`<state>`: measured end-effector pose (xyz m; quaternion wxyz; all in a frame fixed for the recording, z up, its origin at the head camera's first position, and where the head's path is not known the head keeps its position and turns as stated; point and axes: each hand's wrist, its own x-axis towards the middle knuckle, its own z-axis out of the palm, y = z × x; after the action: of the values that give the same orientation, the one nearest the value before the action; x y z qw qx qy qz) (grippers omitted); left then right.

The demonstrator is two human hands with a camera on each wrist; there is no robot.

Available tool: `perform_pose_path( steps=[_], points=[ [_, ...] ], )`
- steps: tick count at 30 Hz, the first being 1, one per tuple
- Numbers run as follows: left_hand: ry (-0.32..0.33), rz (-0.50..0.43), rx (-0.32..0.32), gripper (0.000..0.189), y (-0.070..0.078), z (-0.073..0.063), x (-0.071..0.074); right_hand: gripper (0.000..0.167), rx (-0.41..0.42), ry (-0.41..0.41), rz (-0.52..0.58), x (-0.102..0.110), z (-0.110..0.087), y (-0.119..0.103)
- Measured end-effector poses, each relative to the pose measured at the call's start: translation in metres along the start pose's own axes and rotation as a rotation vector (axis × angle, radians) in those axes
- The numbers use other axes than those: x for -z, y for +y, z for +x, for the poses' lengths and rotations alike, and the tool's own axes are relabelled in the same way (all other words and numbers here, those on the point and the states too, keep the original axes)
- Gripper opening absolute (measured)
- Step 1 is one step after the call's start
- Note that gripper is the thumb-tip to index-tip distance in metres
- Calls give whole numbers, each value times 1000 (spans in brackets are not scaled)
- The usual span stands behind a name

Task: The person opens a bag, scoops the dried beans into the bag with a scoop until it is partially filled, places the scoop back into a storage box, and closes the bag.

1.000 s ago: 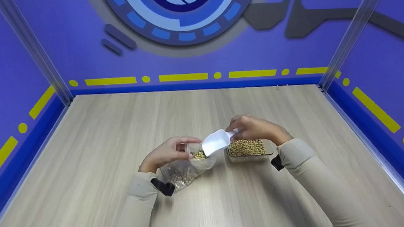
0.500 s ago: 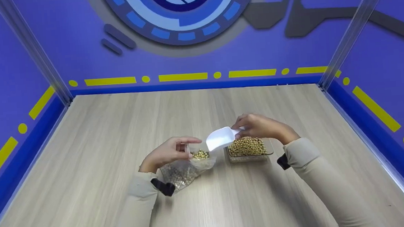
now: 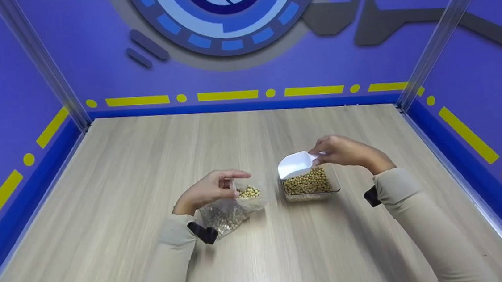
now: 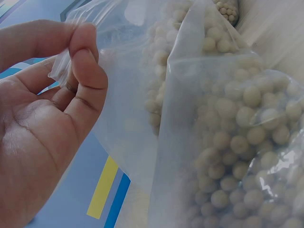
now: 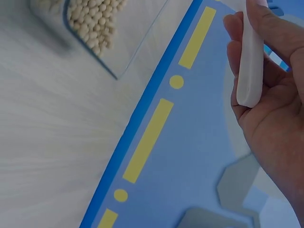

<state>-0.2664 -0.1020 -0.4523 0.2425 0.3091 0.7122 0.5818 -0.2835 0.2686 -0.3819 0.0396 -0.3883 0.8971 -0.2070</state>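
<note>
My left hand [image 3: 210, 190] pinches the rim of a clear plastic bag [image 4: 128, 156] between thumb and fingers. Inside the bag are round pale-yellow soybeans [image 4: 232, 156], visible through its mouth in the head view. My right hand [image 3: 346, 151] grips the handle [image 5: 251, 66] of a white plastic scoop [image 3: 295, 165]. The scoop's bowl looks empty and hangs over the back left part of a clear rectangular container [image 3: 313, 196]. Soybeans [image 3: 306, 182] lie heaped in that container, leaving its right side lower. Part of the heap is hidden behind the scoop.
The bag rests on a light wood table [image 3: 252, 266], left of the container. Blue-purple panels with yellow marks [image 3: 227, 96] close off the table's back and both sides. A black wrist strap [image 3: 202, 232] sits on the left sleeve.
My right hand has carried the scoop to the right, from over the bag's mouth to above the container. My left hand has kept its hold on the bag in the same place.
</note>
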Motion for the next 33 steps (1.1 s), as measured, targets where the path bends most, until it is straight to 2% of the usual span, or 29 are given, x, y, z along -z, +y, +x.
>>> perform_pose_path(
  steps=[13,19,29,33],
  points=[
    [-4,-16,-7,52,-1,0,0,23,-106,2,-49,13,-17,5],
    [-2,-34,-4,53,-1,-1,0,24,-158,2,-142,16,-22,5],
    [2,-4,-7,54,-1,-1,0,23,-148,-30,-334,23,-27,1],
    [4,19,-14,53,-2,-1,0,21,-102,-43,-437,23,-27,1]
  ],
)
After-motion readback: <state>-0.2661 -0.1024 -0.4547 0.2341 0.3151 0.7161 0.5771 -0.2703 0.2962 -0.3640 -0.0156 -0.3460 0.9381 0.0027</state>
